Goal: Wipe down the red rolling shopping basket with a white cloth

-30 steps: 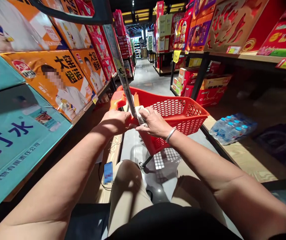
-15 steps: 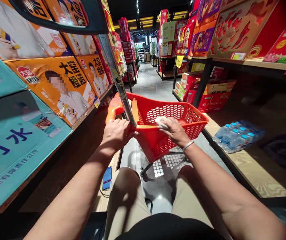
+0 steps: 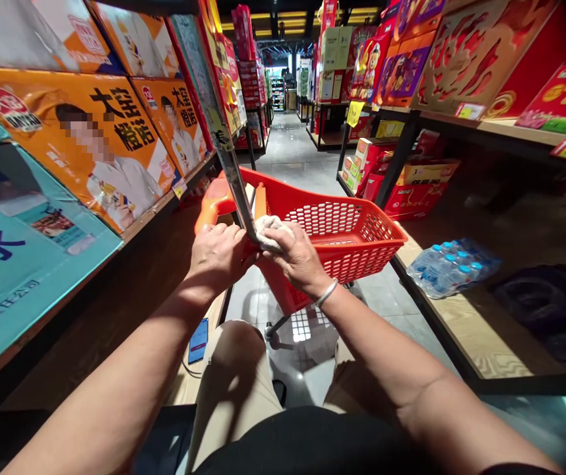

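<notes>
A red plastic shopping cart point(image 3: 357, 247) with a perforated basket stands in front of my knees. My left hand point(image 3: 218, 257) is closed on its near left edge, at the foot of a worn metal post point(image 3: 231, 165) that slants up from there. Bunched in my right hand point(image 3: 300, 257) is a white cloth point(image 3: 276, 231), pressed on the cart's near rim right beside the post. The fingers of both hands almost meet. An orange-red handle-like part point(image 3: 212, 198) of the cart curves just beyond my left hand.
Orange drink cartons point(image 3: 90, 152) and blue cartons point(image 3: 30, 237) are stacked at left. A phone point(image 3: 198, 341) lies on the low left shelf. At right, shrink-wrapped water bottles point(image 3: 448, 267) rest on a low wooden shelf point(image 3: 510, 353). A tiled aisle point(image 3: 287, 155) runs ahead.
My right hand has moved the cloth left along the cart's rim to the post, next to my left hand. The left hand keeps its grip. The view has shifted slightly.
</notes>
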`<move>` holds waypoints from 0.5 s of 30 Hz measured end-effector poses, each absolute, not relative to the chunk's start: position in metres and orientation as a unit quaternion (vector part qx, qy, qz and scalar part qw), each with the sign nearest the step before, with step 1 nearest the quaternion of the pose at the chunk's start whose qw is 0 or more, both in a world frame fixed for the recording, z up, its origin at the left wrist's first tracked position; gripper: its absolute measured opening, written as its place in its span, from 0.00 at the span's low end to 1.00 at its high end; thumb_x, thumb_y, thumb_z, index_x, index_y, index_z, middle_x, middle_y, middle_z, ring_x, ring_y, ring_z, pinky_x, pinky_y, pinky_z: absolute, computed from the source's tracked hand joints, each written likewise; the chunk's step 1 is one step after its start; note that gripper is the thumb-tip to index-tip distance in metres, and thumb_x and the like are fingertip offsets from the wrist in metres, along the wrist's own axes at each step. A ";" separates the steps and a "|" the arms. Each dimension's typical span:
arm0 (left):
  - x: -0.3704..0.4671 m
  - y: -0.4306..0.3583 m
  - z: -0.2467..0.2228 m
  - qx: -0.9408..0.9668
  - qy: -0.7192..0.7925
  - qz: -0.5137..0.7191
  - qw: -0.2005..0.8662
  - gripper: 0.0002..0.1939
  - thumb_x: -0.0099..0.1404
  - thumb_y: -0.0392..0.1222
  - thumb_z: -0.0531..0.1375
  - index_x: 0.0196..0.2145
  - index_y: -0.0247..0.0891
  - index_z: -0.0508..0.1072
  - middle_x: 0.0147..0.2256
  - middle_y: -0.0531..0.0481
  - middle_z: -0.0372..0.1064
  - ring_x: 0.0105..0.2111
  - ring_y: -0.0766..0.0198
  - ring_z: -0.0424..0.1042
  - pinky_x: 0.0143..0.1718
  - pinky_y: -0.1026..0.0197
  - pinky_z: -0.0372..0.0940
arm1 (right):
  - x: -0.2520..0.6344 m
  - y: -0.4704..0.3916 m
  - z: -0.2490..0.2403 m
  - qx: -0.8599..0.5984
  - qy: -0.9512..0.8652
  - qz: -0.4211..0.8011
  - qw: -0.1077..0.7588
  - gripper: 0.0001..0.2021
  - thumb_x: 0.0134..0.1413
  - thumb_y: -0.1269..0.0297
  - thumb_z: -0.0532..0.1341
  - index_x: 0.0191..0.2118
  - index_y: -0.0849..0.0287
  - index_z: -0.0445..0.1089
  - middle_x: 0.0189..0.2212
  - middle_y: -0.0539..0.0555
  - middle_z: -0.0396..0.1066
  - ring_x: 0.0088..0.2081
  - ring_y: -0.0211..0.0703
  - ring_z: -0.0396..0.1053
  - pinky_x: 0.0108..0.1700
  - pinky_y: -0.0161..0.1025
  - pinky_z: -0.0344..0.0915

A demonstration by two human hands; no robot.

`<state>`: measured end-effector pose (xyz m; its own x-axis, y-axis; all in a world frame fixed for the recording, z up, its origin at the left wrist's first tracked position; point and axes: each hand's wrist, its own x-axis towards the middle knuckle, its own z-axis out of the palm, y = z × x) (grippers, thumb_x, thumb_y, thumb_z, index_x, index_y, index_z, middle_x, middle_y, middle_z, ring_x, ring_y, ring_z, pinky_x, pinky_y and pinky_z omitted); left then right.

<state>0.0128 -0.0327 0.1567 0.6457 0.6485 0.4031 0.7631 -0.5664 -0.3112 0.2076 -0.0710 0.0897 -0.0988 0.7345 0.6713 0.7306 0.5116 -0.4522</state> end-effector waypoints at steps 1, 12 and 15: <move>0.012 -0.034 0.157 -0.876 -0.408 -0.119 0.228 0.23 0.70 0.60 0.55 0.39 0.35 0.75 0.36 0.39 0.75 0.39 0.46 0.72 0.41 0.46 0.58 | 0.198 -0.070 0.087 -0.494 -0.744 -0.013 0.450 0.18 0.68 0.56 0.59 0.61 0.44 0.68 0.60 0.57 0.61 0.61 0.52 0.60 0.65 0.51 0.61; -0.001 -0.030 0.152 -0.878 -0.383 -0.126 0.258 0.25 0.67 0.65 0.56 0.38 0.37 0.72 0.37 0.40 0.74 0.37 0.48 0.70 0.40 0.48 0.56 | 0.203 -0.100 -0.059 -0.535 -0.822 -0.017 0.194 0.14 0.68 0.64 0.56 0.51 0.35 0.72 0.56 0.51 0.66 0.57 0.53 0.59 0.56 0.55 0.66; -0.002 -0.032 0.150 -0.872 -0.386 -0.137 0.268 0.27 0.67 0.66 0.56 0.39 0.36 0.72 0.37 0.39 0.74 0.38 0.47 0.69 0.42 0.46 0.55 | 0.202 -0.111 -0.072 -0.512 -0.847 -0.022 0.139 0.15 0.71 0.64 0.53 0.53 0.35 0.70 0.55 0.49 0.68 0.51 0.50 0.61 0.48 0.51 0.69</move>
